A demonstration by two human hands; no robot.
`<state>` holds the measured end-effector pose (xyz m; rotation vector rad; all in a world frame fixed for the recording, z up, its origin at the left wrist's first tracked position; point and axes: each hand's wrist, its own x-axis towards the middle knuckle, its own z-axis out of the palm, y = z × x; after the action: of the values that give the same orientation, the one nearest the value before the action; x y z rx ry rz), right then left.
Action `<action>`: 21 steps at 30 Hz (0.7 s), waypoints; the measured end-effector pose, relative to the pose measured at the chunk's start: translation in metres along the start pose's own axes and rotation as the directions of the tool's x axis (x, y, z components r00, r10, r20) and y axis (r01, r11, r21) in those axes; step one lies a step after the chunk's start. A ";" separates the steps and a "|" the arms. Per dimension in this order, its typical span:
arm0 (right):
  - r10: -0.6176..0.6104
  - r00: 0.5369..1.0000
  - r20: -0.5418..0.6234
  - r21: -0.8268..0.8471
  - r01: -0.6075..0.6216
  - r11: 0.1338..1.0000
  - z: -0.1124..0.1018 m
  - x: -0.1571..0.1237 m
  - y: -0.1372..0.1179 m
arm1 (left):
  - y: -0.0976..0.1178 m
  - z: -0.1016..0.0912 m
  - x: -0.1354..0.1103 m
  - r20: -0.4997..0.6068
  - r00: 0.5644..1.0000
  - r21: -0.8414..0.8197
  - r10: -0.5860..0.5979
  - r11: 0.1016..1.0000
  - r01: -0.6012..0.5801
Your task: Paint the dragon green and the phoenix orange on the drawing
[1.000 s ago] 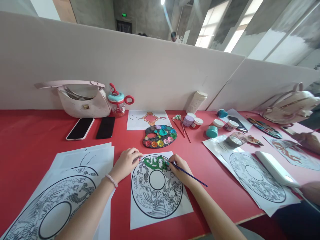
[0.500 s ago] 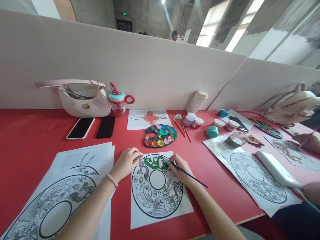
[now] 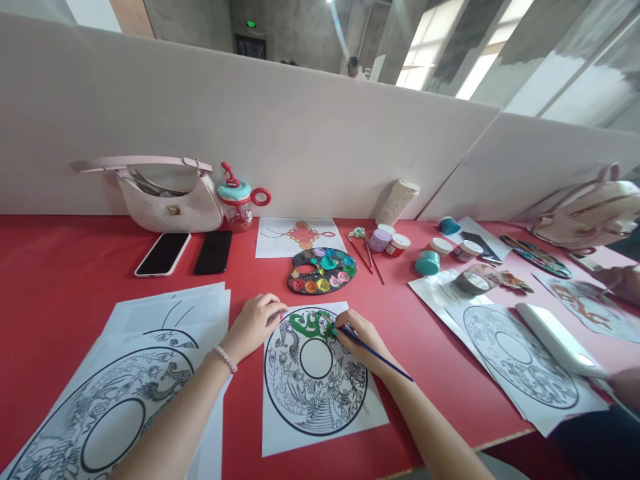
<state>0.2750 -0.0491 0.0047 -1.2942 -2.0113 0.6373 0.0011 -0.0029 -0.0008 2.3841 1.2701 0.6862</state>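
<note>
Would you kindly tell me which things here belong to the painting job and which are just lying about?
In the job: blue brush, held in the right hand; partly painted sheet; paint palette.

Apparently just lying about: pale handbag; white-edged phone; black phone; lidded cup.

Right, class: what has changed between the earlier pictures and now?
The paintbrush in the right hand has swung slightly, its back end lower in view. Nothing was grasped or let go. The left hand stays by the upper-left corner of the sheet.
</note>
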 end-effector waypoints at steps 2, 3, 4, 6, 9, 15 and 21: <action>0.006 1.000 0.010 -0.001 -0.006 1.000 -0.001 0.000 -0.001 | 0.001 0.000 0.000 0.001 1.000 -0.002 -0.002 1.000 0.002; 0.010 1.000 0.016 -0.001 -0.010 1.000 -0.001 0.001 -0.001 | 0.001 -0.001 0.000 0.001 1.000 -0.003 -0.004 1.000 0.004; 0.013 1.000 0.018 -0.002 -0.013 1.000 -0.001 0.001 -0.001 | 0.001 -0.001 0.000 0.002 1.000 -0.004 -0.005 1.000 0.005; 0.018 1.000 0.013 -0.005 -0.018 1.000 -0.001 0.001 -0.001 | 0.001 -0.001 0.000 0.003 1.000 -0.006 -0.006 1.000 0.006; 0.031 1.000 -0.004 -0.013 -0.031 0.999 0.000 0.001 -0.001 | 0.000 -0.001 0.000 0.005 1.000 -0.007 -0.004 1.000 0.004; 0.041 0.999 0.018 0.002 -0.041 0.999 -0.002 0.002 -0.006 | 0.001 -0.001 0.000 0.003 1.000 -0.008 -0.002 1.000 0.002; 0.047 0.999 -0.012 -0.015 -0.047 0.999 -0.002 0.003 -0.005 | 0.002 -0.002 0.000 0.001 1.000 -0.008 0.002 1.000 -0.002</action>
<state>0.2731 -0.0486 0.0105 -1.3551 -1.9848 0.6357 0.0014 -0.0035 0.0014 2.3793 1.2629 0.6887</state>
